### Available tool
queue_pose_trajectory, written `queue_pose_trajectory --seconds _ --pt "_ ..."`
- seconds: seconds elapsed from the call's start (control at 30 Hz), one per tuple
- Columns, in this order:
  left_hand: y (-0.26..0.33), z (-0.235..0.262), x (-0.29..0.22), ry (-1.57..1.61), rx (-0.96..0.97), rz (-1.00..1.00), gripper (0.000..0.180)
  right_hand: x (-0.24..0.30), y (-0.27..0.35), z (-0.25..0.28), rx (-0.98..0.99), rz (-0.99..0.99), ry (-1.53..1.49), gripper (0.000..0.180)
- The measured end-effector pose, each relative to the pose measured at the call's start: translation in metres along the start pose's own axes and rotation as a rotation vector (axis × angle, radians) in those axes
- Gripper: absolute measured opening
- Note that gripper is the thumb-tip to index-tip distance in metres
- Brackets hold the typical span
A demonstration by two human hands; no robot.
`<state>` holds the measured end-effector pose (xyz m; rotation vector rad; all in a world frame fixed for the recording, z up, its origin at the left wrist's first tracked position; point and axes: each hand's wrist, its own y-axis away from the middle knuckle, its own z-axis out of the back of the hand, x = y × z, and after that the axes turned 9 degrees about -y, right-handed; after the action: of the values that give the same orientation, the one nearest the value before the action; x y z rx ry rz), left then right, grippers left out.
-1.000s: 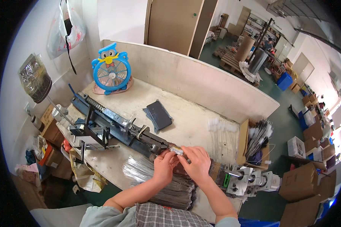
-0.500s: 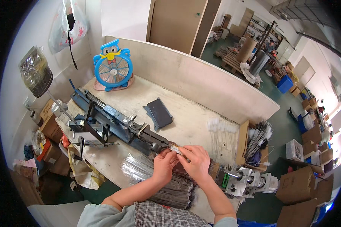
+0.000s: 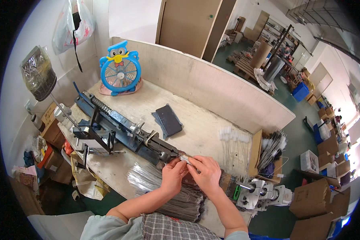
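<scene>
Bench [image 3: 204, 128]: pale and broad; it bears everything below.
Machine [image 3: 122, 128]: long, dark and blue, likely heavy and rigid; its near end sits just beside the fingertips of both hands.
Wires [image 3: 184, 203]: 1 thick bundle, partly under the left forearm; each strand looks thin, springy and easily bent, so best lifted by a few strands, clear of the ends.
Right hand [image 3: 206, 173]: thumb and fingers appear to pinch the white piece.
Left hand [image 3: 173, 177]: fingers curled in next to it; what they grasp, if anything, is hidden, so I cannot tell.
White piece [image 3: 184, 158]: at the machine's near end, between the 2 hands; probably light, perhaps smooth and slippery. A gentle 2-sided pinch would suit it; stiffness and fragility are unclear at this size.
</scene>
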<state>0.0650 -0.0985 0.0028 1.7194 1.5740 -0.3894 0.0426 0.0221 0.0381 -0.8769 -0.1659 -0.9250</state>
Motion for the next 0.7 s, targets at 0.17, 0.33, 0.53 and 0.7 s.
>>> queue_pose_trajectory --seconds 0.17,0.33,0.53,0.7 --pt "0.0 0.004 -0.002 -0.014 -0.007 0.004 0.022 0.012 -0.008 0.013 0.014 -0.015 0.025 0.02" --pt "0.009 0.0 -0.013 -0.013 0.029 0.049 0.051 0.003 0.004 0.02 0.161 -0.022 0.169 0.013" --pt "0.013 -0.001 -0.017 -0.168 0.079 0.106 0.067 0.005 0.01 0.024 0.159 -0.057 0.113 0.012" --pt "0.012 0.01 -0.013 -0.3 0.087 0.109 0.055 0.011 0.005 0.04 0.016 -0.032 -0.038 0.012"
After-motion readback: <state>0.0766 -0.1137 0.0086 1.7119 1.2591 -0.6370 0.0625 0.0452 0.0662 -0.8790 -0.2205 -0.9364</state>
